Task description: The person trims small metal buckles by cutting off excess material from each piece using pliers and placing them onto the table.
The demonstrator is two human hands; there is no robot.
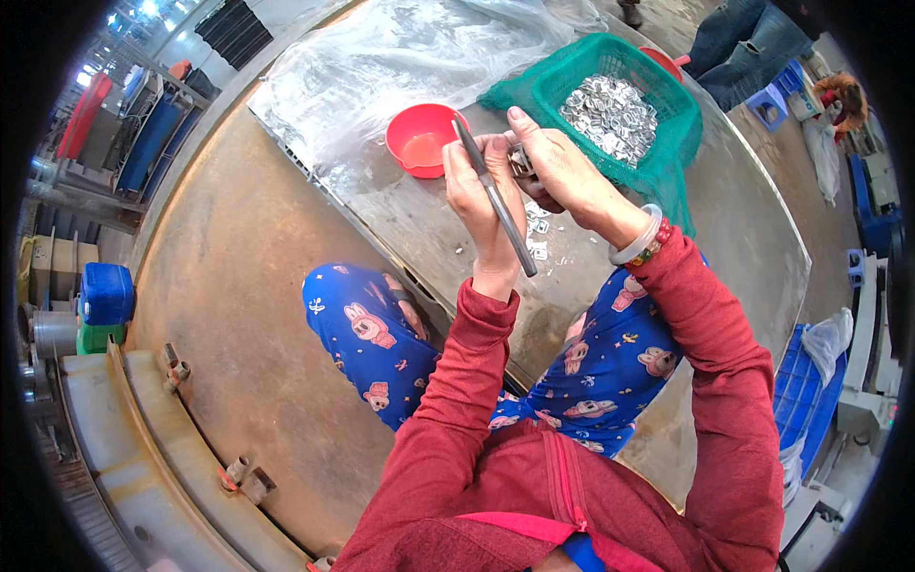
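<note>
My left hand (484, 205) is closed around a dark, slim bar-shaped tool (499, 205), which slants across the palm and juts out beyond both sides. Right beside it, my right hand (577, 181) curls around small shiny metal pieces (520, 160); its thumb points up. The two hands meet at the fingertips, so how the pieces are gripped is partly hidden. Beneath them, several loose flat metal pieces (538, 229) lie on the metal table (381, 205). A red plastic bowl (420, 143) stands just left of my left fingers.
Beyond my right hand, a green basket (562, 81) draped in green netting holds a heap of small metal parts (612, 119). Clear plastic sheeting (372, 57) covers the table's far side. Another person's legs (748, 52) are at the far right, near a blue stool (767, 105).
</note>
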